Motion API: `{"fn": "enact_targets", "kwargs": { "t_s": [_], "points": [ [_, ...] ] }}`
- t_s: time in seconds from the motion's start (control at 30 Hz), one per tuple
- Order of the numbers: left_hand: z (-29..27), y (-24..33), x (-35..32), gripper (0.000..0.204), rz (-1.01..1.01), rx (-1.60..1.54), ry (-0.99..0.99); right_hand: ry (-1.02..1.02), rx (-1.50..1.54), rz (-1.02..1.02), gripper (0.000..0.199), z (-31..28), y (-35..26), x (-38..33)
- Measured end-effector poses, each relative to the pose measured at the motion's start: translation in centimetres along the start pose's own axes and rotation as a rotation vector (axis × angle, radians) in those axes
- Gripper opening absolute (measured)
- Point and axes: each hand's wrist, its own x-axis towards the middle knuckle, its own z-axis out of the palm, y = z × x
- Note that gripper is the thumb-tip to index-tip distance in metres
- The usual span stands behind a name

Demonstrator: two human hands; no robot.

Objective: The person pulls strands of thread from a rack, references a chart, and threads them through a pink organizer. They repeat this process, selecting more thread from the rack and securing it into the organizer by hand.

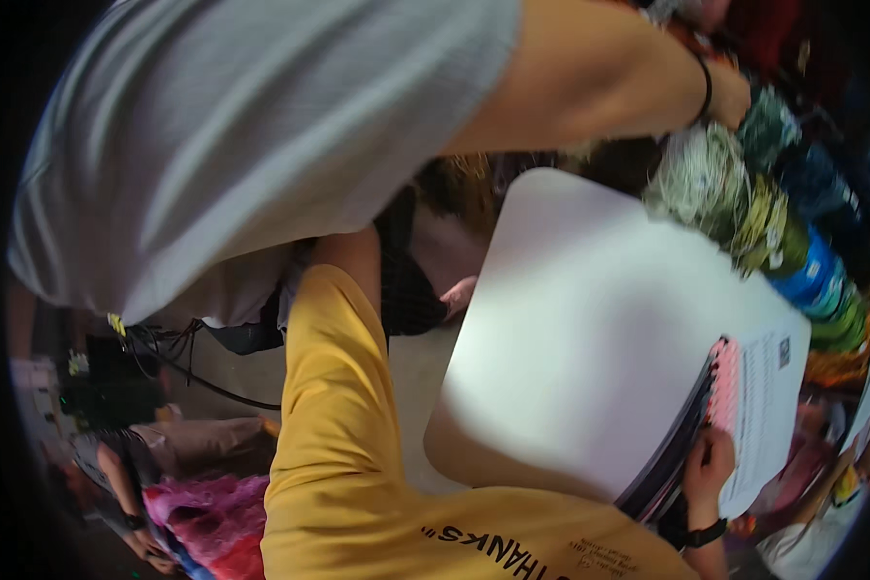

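Reaching to the far right, the right hand (730, 92) rests on the yarn skeins (744, 184), its grip hidden; left hand out of view; white board (590, 329) nearer.

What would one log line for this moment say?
right hand grips sheet stack | left hand unseen | another person's hand at yarn skeins

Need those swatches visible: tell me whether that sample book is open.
Open: sample book cover is swung aside, baring a pink swatch page; right hand holds its edge.
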Motion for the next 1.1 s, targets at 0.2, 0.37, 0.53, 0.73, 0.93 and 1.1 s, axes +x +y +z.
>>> {"fn": "enact_targets", "kwargs": {
  "t_s": [0.2,0.37,0.53,0.73,0.93,1.1],
  "points": [
    [-2.0,3.8,-1.8,0.014,-0.319,-0.252,-0.135,-0.089,0.045,0.043,0.009,-0.2,-1.1,0.8],
    [-1.6,5.0,-1.2,0.015,-0.393,-0.322,-0.186,-0.08,0.051,0.038,0.008,-0.3,-1.1,0.3],
    [-1.4,5.8,-0.8,0.017,-0.455,-0.362,-0.228,-0.051,0.033,0.017,0.007,-0.3,-1.0,0.0],
    [0.8,3.9,0.2,0.019,-0.535,-0.365,-0.235,-0.029,0.067,-0.005,0.01,0.8,-0.8,0.4],
    [-1.3,1.9,3.1,0.012,-0.453,-0.196,-0.18,0.0,0.066,-0.054,0.007,-0.4,-0.7,0.2],
    [1.8,2.1,2.5,0.012,-0.376,0.013,-0.333,-0.094,-0.009,-0.03,0.011,-1.0,-1.4,0.2]
  ]
}}
